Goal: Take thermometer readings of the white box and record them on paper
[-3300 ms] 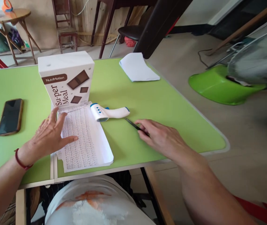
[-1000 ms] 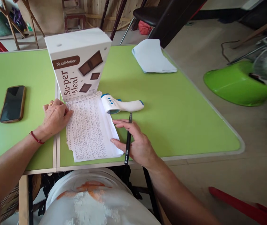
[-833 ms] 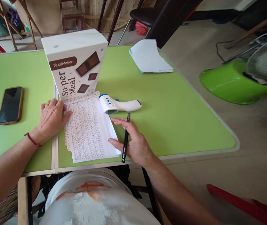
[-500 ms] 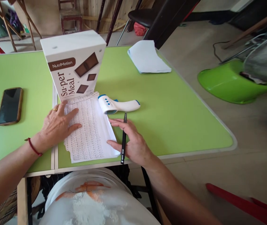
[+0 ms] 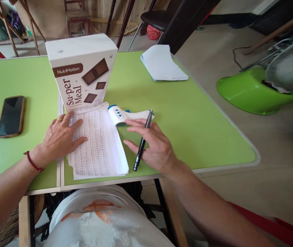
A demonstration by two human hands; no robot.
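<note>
My left hand (image 5: 60, 134) lies with fingers spread on the left edge of a stack of handwritten sheets (image 5: 94, 151). A black pen (image 5: 140, 152) is held between the fingers of my right hand (image 5: 160, 149), slanting with one end up and to the right. That hand hovers just right of the sheets, its fingertips apart from them. Behind it lies a white and blue infrared thermometer (image 5: 116, 115), its handle partly hidden by my fingers. An upright white NutriMotion box (image 5: 81, 51) stands at the top edge of the sheets.
On the green table (image 5: 200, 137), a phone (image 5: 10, 116) lies at the left and folded white papers (image 5: 163, 63) at the far right. Beyond the table's right edge is a green plastic seat (image 5: 251, 91). A metal seam crosses the table near my left hand.
My right hand has lifted off the sheets and moved right with the pen, which now tilts more. The sheets have shifted slightly left, and my left hand has slid a little left with them.
</note>
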